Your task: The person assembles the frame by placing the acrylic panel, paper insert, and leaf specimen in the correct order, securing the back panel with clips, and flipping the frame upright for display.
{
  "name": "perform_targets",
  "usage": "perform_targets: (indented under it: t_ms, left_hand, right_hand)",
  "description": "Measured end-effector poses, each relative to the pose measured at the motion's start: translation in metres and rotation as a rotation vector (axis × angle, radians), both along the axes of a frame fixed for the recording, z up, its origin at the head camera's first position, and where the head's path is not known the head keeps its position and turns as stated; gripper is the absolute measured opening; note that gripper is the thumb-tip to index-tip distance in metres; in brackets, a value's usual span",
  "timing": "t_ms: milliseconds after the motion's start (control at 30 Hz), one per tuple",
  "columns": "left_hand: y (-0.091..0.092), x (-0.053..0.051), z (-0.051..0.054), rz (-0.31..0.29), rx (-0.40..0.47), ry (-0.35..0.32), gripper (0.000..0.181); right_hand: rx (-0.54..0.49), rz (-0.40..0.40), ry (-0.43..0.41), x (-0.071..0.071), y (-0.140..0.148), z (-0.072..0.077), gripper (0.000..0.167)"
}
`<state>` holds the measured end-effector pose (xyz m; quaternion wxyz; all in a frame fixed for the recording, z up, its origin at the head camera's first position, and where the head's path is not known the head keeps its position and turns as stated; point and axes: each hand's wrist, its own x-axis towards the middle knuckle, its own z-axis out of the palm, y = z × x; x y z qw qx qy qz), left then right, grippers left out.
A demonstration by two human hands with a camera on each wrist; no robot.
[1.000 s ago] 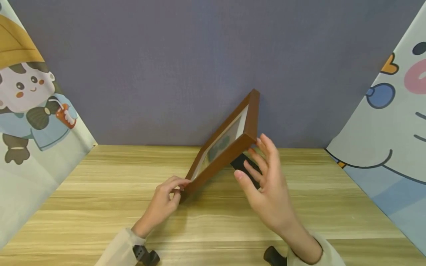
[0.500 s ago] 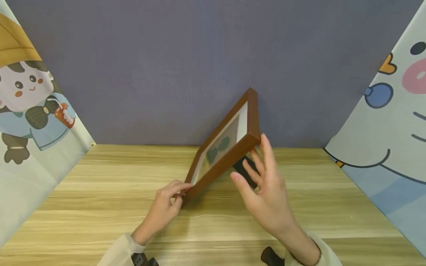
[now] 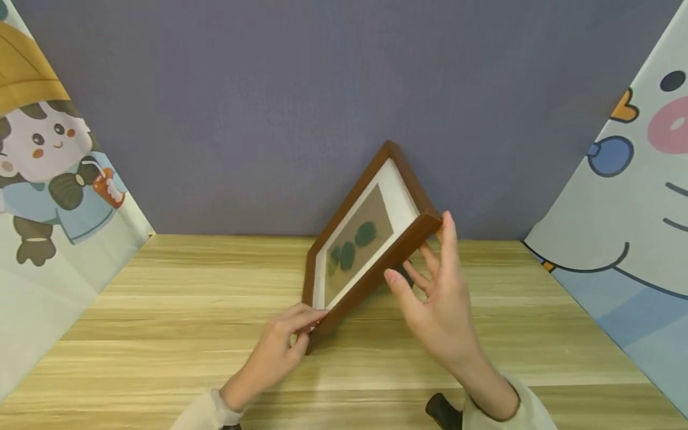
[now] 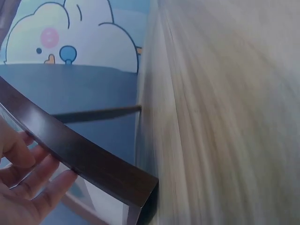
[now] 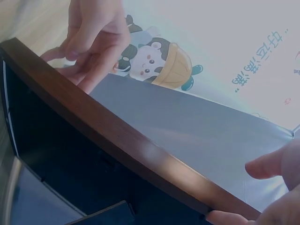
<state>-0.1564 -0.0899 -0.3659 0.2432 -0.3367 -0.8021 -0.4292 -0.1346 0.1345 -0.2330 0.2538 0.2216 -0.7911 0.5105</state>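
Observation:
A brown wooden picture frame (image 3: 376, 278) stands tilted on the table, its front angled up and left. Inside it, a white mat borders a print (image 3: 352, 242) with dark green rounded shapes. My left hand (image 3: 274, 349) pinches the near lower edge between thumb and fingers. On the right side, my right hand (image 3: 441, 310) has extended fingers touching the frame's raised corner from behind, with the thumb apart from it. The right wrist view shows the frame's dark back (image 5: 61, 136) and its stand leg (image 5: 110, 214).
The wood-grain table (image 3: 188, 298) spreads beneath the frame. A grey-blue wall panel (image 3: 242, 119) rises behind, close to the frame's upper corner. Cartoon-printed panels flank the table at left (image 3: 32, 191) and right (image 3: 607, 227).
The frame has turned so more of its front and print faces the head camera. Its near edge has come closer, and the left hand has shifted right and nearer with it.

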Motion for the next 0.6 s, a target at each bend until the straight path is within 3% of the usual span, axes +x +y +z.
perform_targets:
  t_ms: [267, 600]
  left_hand:
    - [0.013, 0.014, 0.006, -0.055, -0.038, 0.015, 0.049]
    - [0.032, 0.03, 0.003, -0.117, -0.08, -0.012, 0.043]
  right_hand:
    - [-0.041, -0.082, -0.069, -0.004, 0.006, 0.001, 0.102]
    - [-0.082, -0.185, -0.118, -0.006, 0.015, 0.005, 0.101]
